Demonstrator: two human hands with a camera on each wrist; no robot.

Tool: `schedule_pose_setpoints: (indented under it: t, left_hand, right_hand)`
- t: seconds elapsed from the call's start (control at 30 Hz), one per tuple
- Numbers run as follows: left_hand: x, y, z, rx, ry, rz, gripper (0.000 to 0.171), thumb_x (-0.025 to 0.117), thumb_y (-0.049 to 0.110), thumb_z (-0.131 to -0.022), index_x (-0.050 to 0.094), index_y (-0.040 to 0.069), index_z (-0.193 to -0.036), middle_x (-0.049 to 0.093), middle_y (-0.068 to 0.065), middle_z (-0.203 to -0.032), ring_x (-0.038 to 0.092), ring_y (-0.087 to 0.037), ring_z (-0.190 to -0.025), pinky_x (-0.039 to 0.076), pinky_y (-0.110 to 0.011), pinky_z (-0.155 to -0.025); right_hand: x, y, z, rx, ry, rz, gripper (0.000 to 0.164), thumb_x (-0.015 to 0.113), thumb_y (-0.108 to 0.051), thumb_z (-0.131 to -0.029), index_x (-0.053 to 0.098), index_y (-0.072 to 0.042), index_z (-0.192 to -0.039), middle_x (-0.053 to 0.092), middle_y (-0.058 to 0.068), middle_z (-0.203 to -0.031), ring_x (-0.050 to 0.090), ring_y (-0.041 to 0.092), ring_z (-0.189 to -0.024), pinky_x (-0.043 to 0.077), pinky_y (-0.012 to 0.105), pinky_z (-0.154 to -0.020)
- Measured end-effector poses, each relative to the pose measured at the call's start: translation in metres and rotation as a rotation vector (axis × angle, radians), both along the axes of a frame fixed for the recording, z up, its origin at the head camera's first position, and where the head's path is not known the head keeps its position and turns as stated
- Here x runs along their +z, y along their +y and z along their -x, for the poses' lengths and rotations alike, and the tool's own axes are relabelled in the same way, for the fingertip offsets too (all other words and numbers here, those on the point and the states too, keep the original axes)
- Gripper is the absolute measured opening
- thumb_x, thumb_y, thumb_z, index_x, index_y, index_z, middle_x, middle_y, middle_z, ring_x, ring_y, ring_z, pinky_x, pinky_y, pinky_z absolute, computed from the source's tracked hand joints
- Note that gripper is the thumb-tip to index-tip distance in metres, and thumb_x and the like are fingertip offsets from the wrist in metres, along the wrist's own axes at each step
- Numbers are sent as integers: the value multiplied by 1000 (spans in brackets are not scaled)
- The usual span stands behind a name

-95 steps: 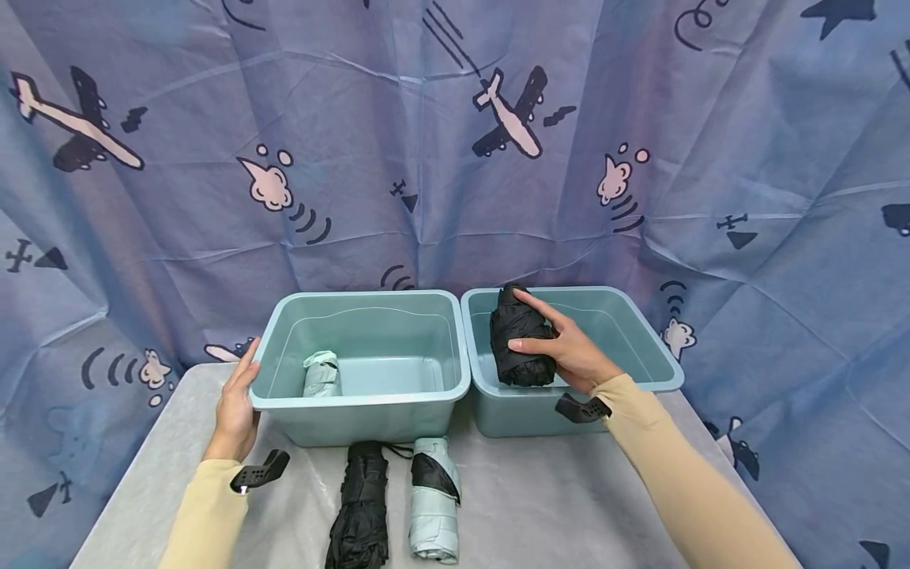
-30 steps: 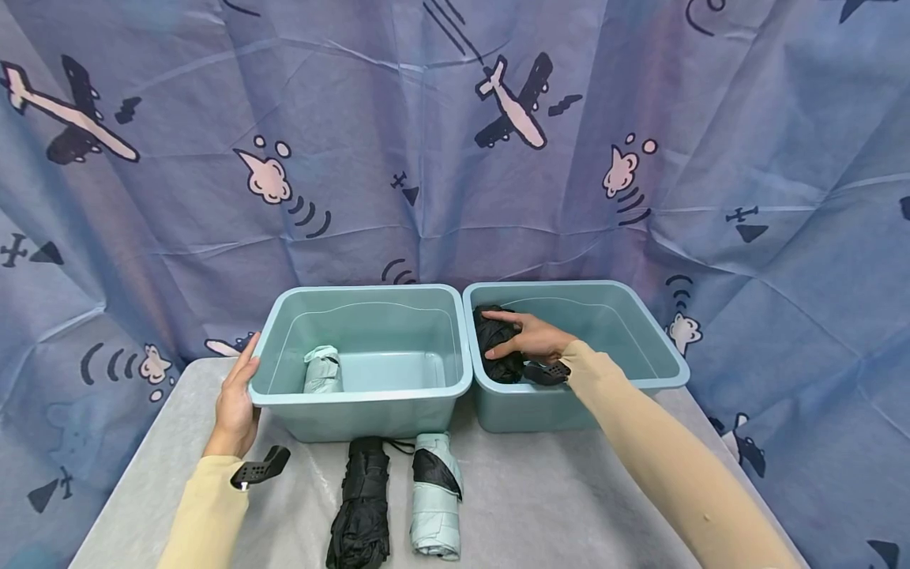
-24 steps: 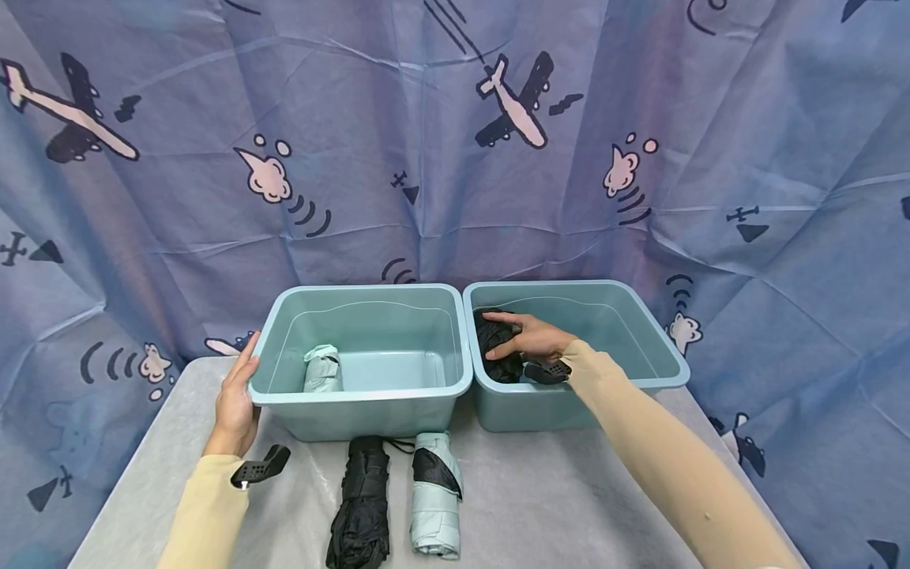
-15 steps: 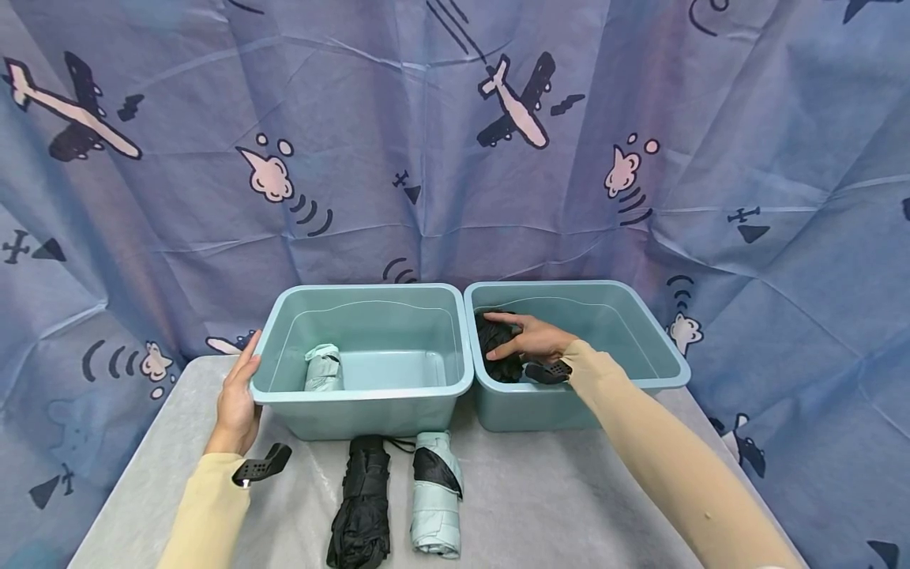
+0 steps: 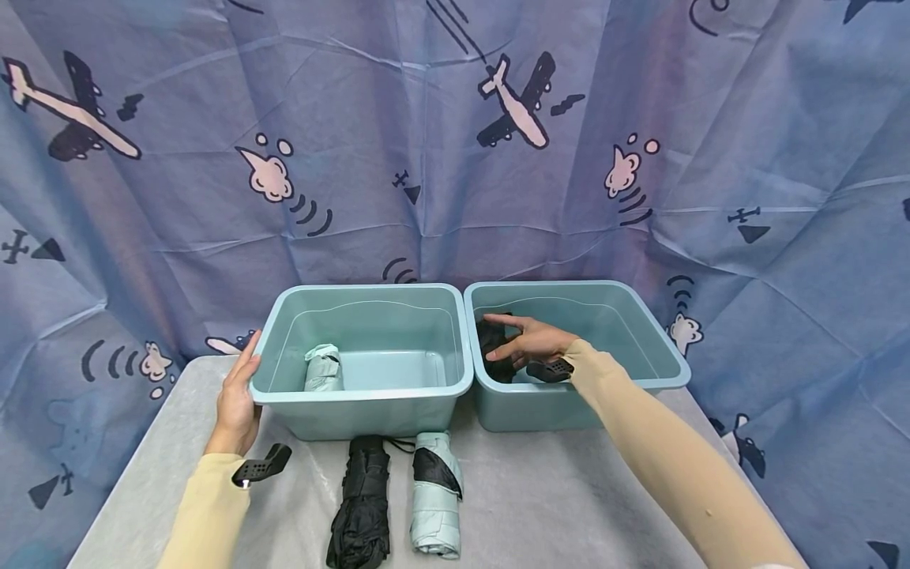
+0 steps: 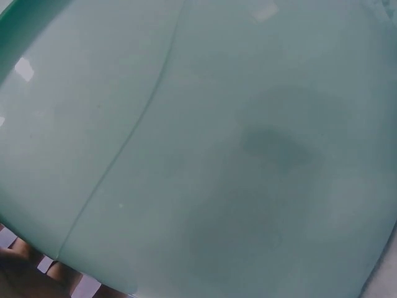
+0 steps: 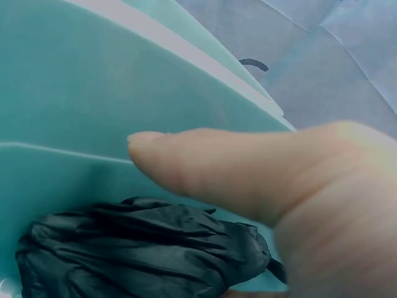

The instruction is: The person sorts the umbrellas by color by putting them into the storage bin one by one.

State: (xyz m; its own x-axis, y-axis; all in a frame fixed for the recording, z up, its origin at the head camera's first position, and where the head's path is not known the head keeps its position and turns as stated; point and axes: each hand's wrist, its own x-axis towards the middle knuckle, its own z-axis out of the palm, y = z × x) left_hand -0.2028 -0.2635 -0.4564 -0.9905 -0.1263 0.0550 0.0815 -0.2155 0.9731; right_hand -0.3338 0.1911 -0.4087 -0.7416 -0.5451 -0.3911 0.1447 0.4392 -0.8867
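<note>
A folded black umbrella (image 5: 492, 338) lies at the left end of the right teal bin (image 5: 626, 383). My right hand (image 5: 538, 341) is over it inside the bin, fingers spread. In the right wrist view the thumb (image 7: 205, 158) stands apart from the umbrella (image 7: 136, 251), and a fingertip shows by its lower edge. My left hand (image 5: 236, 407) rests straight fingers along the outer left side of the left teal bin (image 5: 362, 399). That bin holds a folded pale green umbrella (image 5: 323, 371). The left wrist view shows mostly bin wall (image 6: 186, 155).
On the grey-white table (image 5: 540, 498), a folded black umbrella (image 5: 362, 498) and a pale green one (image 5: 435, 521) lie side by side before the left bin. Both bins stand rim to rim. A blue patterned curtain (image 5: 455, 197) hangs behind.
The right hand carried the black umbrella down and left into the right bin, then let go of it. It now sits slightly lower, apart from the thumb. The left hand stayed put.
</note>
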Motion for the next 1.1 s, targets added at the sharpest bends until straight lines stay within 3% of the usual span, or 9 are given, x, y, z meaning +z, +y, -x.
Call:
schedule_pose_setpoints:
  t: [0.13, 0.3, 0.37, 0.53, 0.73, 1.1]
  left_hand:
    - [1, -1, -1, 4, 2, 3, 56, 29, 30, -112, 12, 19, -165, 7, -3, -170, 16, -14, -150, 25, -24, -113]
    - [2, -1, -2, 6, 3, -1, 56, 29, 30, -112, 12, 20, -165, 7, -2, -170, 16, -14, -150, 25, -23, -113]
    - [3, -1, -2, 5, 2, 0, 56, 29, 30, -112, 12, 20, -165, 6, -2, -171, 15, -13, -150, 25, -23, -113]
    - [4, -1, -3, 3, -1, 11, 57, 30, 30, -112, 11, 19, -165, 6, -2, -171, 15, -14, -151, 24, -24, -114]
    - [3, -1, -2, 9, -6, 18, 57, 30, 30, -112, 11, 17, -164, 6, -1, -171, 14, -13, -151, 24, -23, -114]
    - [1, 0, -1, 9, -18, 28, 58, 31, 32, -112, 11, 16, -164, 7, -1, -170, 16, -14, -150, 26, -24, -112]
  right_hand:
    - [0, 0, 1, 8, -2, 11, 91, 73, -9, -93, 18, -16, -164, 67, 20, -122, 65, 24, -90, 55, 49, -85]
    - [1, -1, -1, 18, -15, 25, 94, 75, -12, -92, 16, -17, -165, 49, 31, -145, 62, 39, -107, 48, 59, -96]
    - [0, -1, -1, 29, -36, 54, 95, 74, -11, -93, 13, -17, -165, 42, 33, -150, 58, 46, -117, 45, 61, -100]
    - [-1, -1, -3, 41, -88, 135, 91, 68, -6, -96, 10, -16, -165, 35, 35, -153, 44, 51, -134, 40, 63, -104]
    - [0, -3, -4, -8, -93, 90, 89, 71, -12, -95, 15, -16, -165, 28, 34, -157, 42, 50, -135, 44, 62, -100]
    - [8, 0, -10, -96, -60, 41, 90, 77, -16, -92, 23, -19, -163, 36, 31, -155, 38, 50, -139, 43, 63, -102]
